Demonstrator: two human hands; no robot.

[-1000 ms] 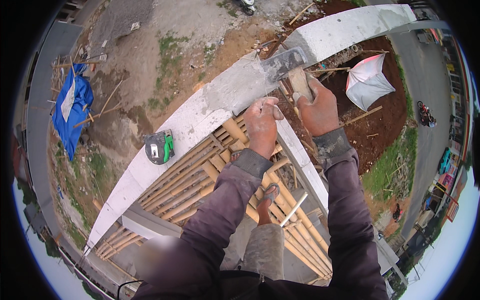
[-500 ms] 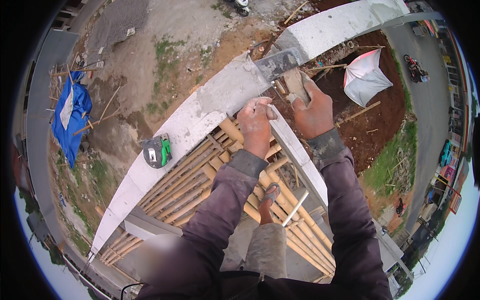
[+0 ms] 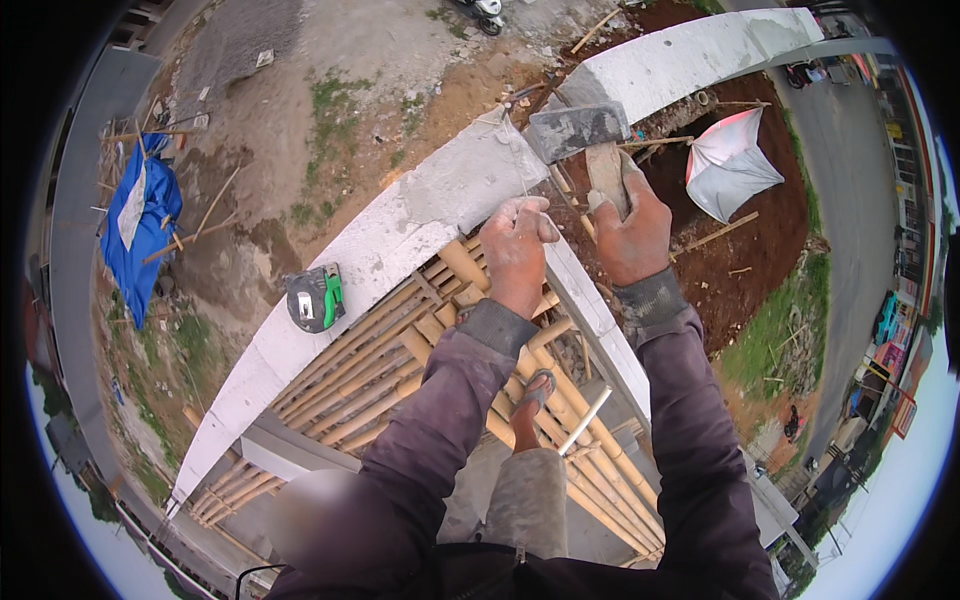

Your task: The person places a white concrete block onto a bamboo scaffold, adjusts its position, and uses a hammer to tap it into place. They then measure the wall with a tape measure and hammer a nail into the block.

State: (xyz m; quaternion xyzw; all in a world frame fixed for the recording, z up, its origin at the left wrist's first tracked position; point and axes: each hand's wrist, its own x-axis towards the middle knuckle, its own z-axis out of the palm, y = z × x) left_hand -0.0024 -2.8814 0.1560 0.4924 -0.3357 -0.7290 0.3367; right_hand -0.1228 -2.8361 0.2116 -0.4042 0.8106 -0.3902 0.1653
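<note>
My right hand [image 3: 636, 228] is closed round the pale, flat handle of a hammer [image 3: 577, 131]. Its dark, rectangular head sits just beyond my fingers, over the gap between two stretches of grey block wall. Close by, my left hand [image 3: 516, 255] has curled fingers near the wall [image 3: 455, 185] edge; what they pinch, if anything, is too small to make out. A thin pale line shows by its fingertips. On the wall top to the left rests a black and green tape measure [image 3: 315, 298].
Bamboo poles [image 3: 380, 375] form a platform below, with my sandalled foot [image 3: 538, 388] on them. A white pipe [image 3: 585, 420] slants beside it. Far below lie a blue tarp [image 3: 145, 230], a white-and-red sheet [image 3: 735, 165], dug red soil and a road [image 3: 850, 200].
The hammer's head has moved slightly right and tilted, away from the left wall end. My left hand has shifted a little, and its fingers have changed position.
</note>
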